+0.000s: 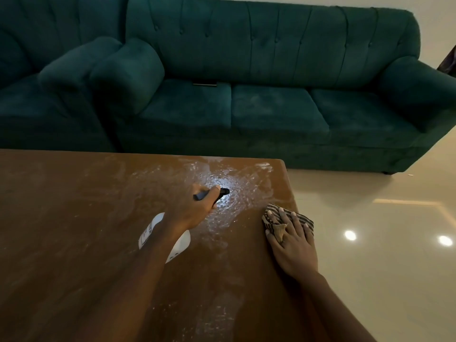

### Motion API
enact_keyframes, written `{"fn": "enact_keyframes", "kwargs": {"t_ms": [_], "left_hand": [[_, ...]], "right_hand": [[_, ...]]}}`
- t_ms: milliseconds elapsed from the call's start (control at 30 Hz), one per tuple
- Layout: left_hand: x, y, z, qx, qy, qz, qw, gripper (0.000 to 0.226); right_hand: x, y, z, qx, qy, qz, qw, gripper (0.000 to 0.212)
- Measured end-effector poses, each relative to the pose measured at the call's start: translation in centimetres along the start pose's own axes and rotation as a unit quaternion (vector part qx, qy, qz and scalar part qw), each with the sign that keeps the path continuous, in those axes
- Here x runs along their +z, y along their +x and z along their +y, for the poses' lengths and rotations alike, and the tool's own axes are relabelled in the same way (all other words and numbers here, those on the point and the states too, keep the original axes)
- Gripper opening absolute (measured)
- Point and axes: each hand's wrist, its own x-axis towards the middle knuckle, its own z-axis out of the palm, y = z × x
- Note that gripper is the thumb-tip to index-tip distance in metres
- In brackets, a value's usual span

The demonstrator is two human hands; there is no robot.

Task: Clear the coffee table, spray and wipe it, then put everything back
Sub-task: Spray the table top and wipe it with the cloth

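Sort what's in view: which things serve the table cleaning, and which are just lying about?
In use: white spray bottle with black trigger, gripped by left hand; striped brown cloth under right hand; wet brown wooden coffee table.
Lying about: teal velvet sofa; thin dark object on its seat.

Nothing legible. Dark print runs along the white spray bottle [147, 232], too small and blurred to read.

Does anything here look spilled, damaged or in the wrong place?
Nothing looks damaged. The wet, shiny patch on the coffee table lies in front of the spray bottle in the left hand, so it looks like spray, not a spill. One thin dark object sits half tucked behind a sofa seat cushion.
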Motion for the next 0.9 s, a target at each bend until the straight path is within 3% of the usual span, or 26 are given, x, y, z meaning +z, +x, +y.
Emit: {"fn": "enact_keyframes", "kwargs": {"t_ms": [200,433,667,900], "left_hand": [[0.7,1.3,0.9,-0.015,0.003,-0.010,1.000,0.064],[-1.0,0.8,0.1,-0.039,-0.094,0.015,0.995,0.062],[-1.0,-0.6,-0.6,-0.073,-0.044,0.003,0.996,0.052],[-0.6,0.5,0.1,-0.070,-0.037,0.008,0.997,0.060]], "right_hand": [[0.4,0.2,0.4,-0.006,0.003,0.001,1.000,0.054],[0.4,0.1,0.4,-0.011,0.008,0.008,1.000,0.048],[0.4,0.1,0.4,-0.009,-0.008,0.006,1.000,0.055],[0.6,1.0,0.4,0.018,0.016,0.013,1.000,0.055]]}}
